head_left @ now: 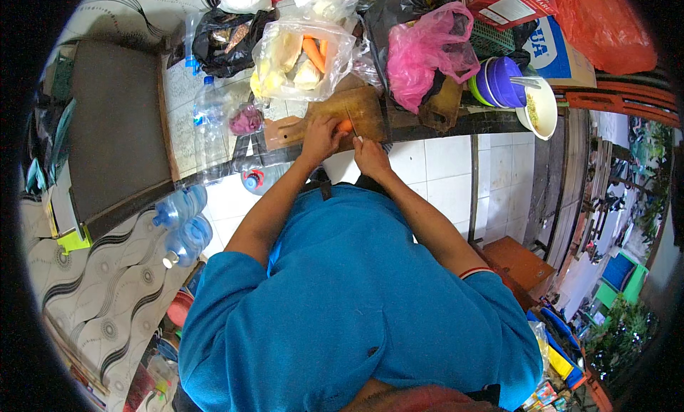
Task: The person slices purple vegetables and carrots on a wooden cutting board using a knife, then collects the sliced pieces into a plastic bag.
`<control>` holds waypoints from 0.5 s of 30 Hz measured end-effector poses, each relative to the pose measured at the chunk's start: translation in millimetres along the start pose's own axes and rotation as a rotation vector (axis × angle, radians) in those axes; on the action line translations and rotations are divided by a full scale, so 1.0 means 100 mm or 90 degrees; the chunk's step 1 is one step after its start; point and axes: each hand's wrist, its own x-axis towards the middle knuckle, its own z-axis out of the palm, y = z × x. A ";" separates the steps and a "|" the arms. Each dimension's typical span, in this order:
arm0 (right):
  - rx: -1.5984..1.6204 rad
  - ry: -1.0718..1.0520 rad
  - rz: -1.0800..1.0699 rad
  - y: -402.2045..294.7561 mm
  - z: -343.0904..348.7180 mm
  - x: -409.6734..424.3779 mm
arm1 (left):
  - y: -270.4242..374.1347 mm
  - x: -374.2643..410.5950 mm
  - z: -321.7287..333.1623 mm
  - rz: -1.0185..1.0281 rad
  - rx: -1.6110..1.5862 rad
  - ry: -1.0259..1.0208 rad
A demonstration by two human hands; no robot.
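On a wooden cutting board (372,108) at the table's near edge lies a piece of carrot (345,126). My left hand (320,139) holds it down, fingers bent around its left side. The handle of a knife (351,118) is in my right hand (371,156), and the blade stands at the carrot's right side, pointing away from me. Just beyond the board, an opened clear plastic bag (334,86) holds several carrots (313,54) and pale vegetable pieces (306,75). A small bag of purplish-red contents (246,119) is left of the board.
Plastic bottles (207,99) stand at the left, near a black bag (230,43). Right of the board are a pink plastic bag (414,54), a smaller wooden board (441,106), stacked purple bowls (499,80) and a white bowl (546,108) with food bits. Large water bottles (189,241) lie lower left.
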 end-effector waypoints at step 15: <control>0.022 0.023 -0.029 -0.23 -0.08 0.08 | -0.02 0.00 0.05 -0.032 -0.088 0.111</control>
